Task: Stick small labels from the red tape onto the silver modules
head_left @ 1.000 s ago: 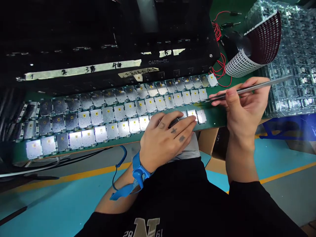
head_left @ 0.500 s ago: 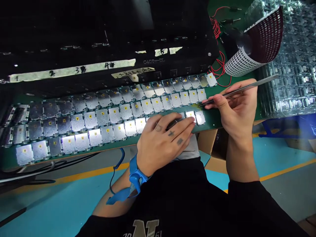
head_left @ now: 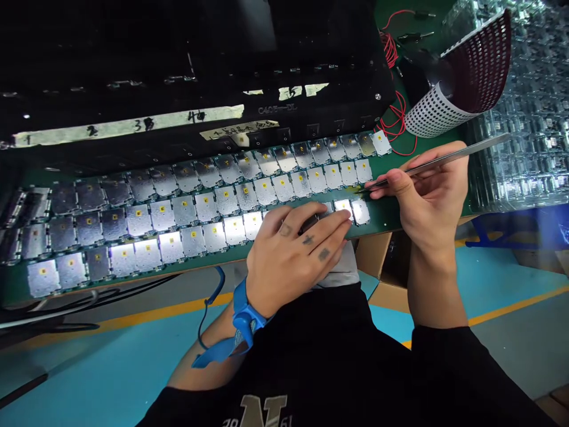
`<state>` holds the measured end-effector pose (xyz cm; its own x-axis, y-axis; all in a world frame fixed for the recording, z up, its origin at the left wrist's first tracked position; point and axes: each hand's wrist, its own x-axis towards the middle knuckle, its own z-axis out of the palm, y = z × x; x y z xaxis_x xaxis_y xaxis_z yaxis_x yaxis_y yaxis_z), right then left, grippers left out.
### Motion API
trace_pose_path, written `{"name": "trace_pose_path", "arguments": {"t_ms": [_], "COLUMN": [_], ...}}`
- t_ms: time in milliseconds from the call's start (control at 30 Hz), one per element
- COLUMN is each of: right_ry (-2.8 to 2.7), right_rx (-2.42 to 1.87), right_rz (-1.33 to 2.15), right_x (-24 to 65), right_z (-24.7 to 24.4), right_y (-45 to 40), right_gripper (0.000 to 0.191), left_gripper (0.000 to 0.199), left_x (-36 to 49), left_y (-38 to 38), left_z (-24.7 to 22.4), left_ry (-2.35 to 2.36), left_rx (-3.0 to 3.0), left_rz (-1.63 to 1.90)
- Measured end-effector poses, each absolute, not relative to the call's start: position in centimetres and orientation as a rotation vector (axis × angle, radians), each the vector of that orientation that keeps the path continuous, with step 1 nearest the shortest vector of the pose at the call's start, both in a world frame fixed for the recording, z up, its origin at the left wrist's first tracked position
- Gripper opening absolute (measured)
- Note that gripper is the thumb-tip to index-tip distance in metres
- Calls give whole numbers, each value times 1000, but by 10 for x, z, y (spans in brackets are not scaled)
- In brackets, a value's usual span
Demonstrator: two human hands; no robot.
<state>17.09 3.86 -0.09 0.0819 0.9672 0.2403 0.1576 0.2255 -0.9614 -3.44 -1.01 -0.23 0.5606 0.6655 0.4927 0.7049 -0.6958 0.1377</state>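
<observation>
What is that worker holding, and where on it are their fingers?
The right hand pinches metal tweezers around their middle. The left hand lies over the metal plates; whether it holds anything cannot be told.

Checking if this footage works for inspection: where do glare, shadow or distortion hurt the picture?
In the head view, glare washes out the metal plates in the front row, the green board seems bowed by the wide lens, the black fixture sinks into shadow, and the tweezers in the right hand look fairly sharp.
</observation>
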Motion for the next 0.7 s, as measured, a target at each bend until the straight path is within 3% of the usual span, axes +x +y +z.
{"name": "trace_pose_path", "arguments": {"t_ms": [700], "right_ry": [-1388], "right_rx": [-1100], "right_rz": [1010], "right_x": [184], "right_z": [-12], "right_y": [43], "right_gripper": [32], "left_gripper": [30], "left_x": [-19], "left_y": [-16], "left_z": [5], "left_ry": [-1135], "left_rx": [-2835], "left_rz": [-664]}}
